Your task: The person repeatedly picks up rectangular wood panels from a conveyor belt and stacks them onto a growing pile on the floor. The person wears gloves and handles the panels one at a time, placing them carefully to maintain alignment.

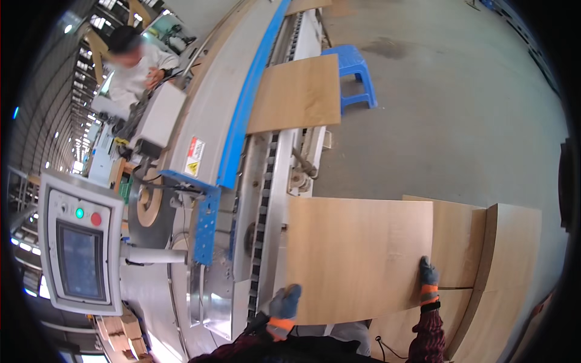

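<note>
A light-brown wooden board (360,257) lies level in front of me. My left hand (284,302), in a grey-blue and orange glove, is closed at the board's near left corner. On the right edge, my right hand (429,279), gloved alike, grips the board with its fingertips on the upper face. The undersides of both hands are hidden. Left of this board runs a machine's chain conveyor (264,233). Farther along, a second wooden board (299,94) sits partly under the blue-edged guard (248,100).
More boards (511,272) are stacked at my right. A control panel (82,242) with a screen and buttons stands left. Past the conveyor, a blue plastic stool (356,75) is on the grey floor (436,133). Across the machine is another person (136,72).
</note>
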A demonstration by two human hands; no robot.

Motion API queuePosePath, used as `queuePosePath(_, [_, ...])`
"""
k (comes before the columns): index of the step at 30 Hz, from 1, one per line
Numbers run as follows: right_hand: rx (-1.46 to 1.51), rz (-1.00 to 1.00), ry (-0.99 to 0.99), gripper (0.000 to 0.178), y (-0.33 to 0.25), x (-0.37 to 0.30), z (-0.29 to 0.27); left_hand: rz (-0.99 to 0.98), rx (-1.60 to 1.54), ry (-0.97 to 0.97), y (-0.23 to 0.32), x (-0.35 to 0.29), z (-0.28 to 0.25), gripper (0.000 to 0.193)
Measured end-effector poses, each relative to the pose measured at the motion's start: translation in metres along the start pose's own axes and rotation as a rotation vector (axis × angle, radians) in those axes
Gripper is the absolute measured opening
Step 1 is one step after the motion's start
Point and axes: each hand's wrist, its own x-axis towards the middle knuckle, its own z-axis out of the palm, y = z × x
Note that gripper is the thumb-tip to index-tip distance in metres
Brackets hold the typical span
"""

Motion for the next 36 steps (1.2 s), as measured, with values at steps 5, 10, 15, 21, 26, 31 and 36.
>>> queuePosePath(5, [-0.271, -0.116, 0.063, 0.043, 0.007, -0.064, 0.081, -0.072, 0.204, 0.292, 0.042, -0.036, -0.108, 0.047])
queuePosePath(10, [-0.167, -0.029, -0.097, 0.039, 0.011, -0.137, 0.151, 0.367, 0.643, 0.406, 0.007, -0.053, -0.137, 0.061])
queuePosePath(15, [-0.097, -0.045, -0.034, 0.042, 0.040, -0.153, 0.224, 0.525, 0.659, 0.226, -0.019, -0.038, -0.134, 0.063])
queuePosePath(21, [0.066, 0.030, -0.152, 0.035, 0.013, -0.156, 0.233, 0.579, 0.660, 0.247, -0.018, 0.001, -0.135, 0.065])
queuePosePath(26, [0.178, 0.058, -0.165, 0.035, -0.011, -0.169, 0.240, 0.646, 0.639, 0.250, -0.018, 0.005, -0.138, 0.066])
queuePosePath(31, [0.198, -0.012, -0.143, 0.035, -0.030, -0.158, 0.249, 0.645, 0.652, 0.256, -0.018, 0.020, -0.128, 0.061])
queuePosePath(36, [-0.190, -0.232, -0.147, 0.054, -0.062, -0.106, 0.264, 0.733, 0.749, 0.368, -0.002, 0.063, -0.100, 0.058])
